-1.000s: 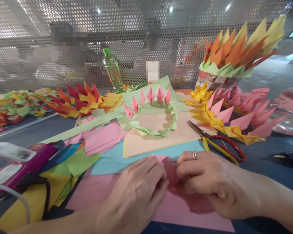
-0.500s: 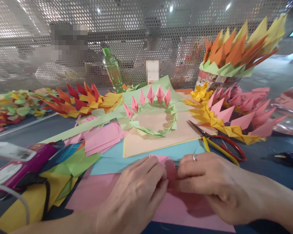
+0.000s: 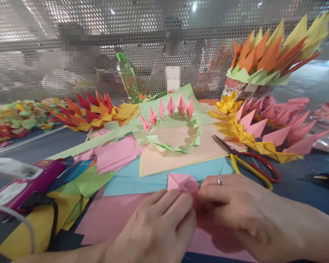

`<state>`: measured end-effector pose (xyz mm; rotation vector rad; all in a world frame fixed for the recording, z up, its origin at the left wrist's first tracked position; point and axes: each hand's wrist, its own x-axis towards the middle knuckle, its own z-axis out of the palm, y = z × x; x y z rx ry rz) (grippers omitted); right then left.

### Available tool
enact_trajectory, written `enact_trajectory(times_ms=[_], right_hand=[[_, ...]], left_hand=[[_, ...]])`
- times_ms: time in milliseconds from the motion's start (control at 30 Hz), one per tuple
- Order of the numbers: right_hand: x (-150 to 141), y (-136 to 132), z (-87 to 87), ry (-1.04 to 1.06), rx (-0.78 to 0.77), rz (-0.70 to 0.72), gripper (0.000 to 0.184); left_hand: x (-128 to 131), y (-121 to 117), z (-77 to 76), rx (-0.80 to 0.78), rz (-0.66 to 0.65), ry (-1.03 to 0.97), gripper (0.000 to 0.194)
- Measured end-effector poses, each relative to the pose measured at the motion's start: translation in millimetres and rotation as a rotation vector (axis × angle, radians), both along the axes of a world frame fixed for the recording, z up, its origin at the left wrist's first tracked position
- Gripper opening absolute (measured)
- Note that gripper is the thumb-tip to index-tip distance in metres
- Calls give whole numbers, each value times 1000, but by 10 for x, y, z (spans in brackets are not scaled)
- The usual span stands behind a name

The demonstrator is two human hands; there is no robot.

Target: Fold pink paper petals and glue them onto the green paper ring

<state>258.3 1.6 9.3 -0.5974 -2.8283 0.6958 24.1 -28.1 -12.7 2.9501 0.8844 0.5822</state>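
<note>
Both of my hands are closed on a small folded piece of pink paper (image 3: 182, 182), whose creased top shows above my knuckles. My left hand (image 3: 161, 223) grips its near left part, with the fingertips hidden. From the right, my right hand (image 3: 230, 204), with a ring on one finger, pinches its edge. Beneath them lies larger pink paper (image 3: 112, 212) on blue sheets (image 3: 137, 181). Beyond stands a ring of folded green paper (image 3: 177, 149) with several pink points along its far side. Scissors (image 3: 252, 162) with red and yellow handles lie beyond my right hand.
A purple glue gun (image 3: 35, 182) with a cable lies at left by yellow and green paper. Pink slips (image 3: 117, 155) are stacked beyond. Folded red and orange pieces (image 3: 90, 111), a green bottle (image 3: 127, 78), yellow and pink folded strips (image 3: 259, 146) and a paper-pointed pot (image 3: 244, 89) stand farther back.
My left hand has come down and slightly right, uncovering more of the pink paper's creased top. My right hand stays at its right edge. The view has shifted slightly.
</note>
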Motion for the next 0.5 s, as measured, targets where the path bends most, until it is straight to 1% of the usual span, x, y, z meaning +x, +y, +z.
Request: enact_trajectory(times_ms=[100, 200, 267, 367, 433, 500], right_hand=[[-7, 3, -12, 0, 11, -9, 23], [-1, 1, -31, 15, 25, -7, 15], [8, -9, -35, 7, 26, -13, 16], [10, -27, -8, -15, 40, -68, 24], [-3, -36, 24, -11, 56, -88, 27], [-24, -43, 55, -8, 57, -86, 26]], left_hand=[[-18, -73, -8, 165, -23, 26, 33], [-26, -145, -66, 275, -5, 40, 31], [-36, -187, -103, 321, 7, 95, 27], [-60, -239, -125, 371, 8, 178, 25], [-71, -258, -105, 387, 22, 215, 25], [-70, -259, -62, 410, 34, 236, 24]])
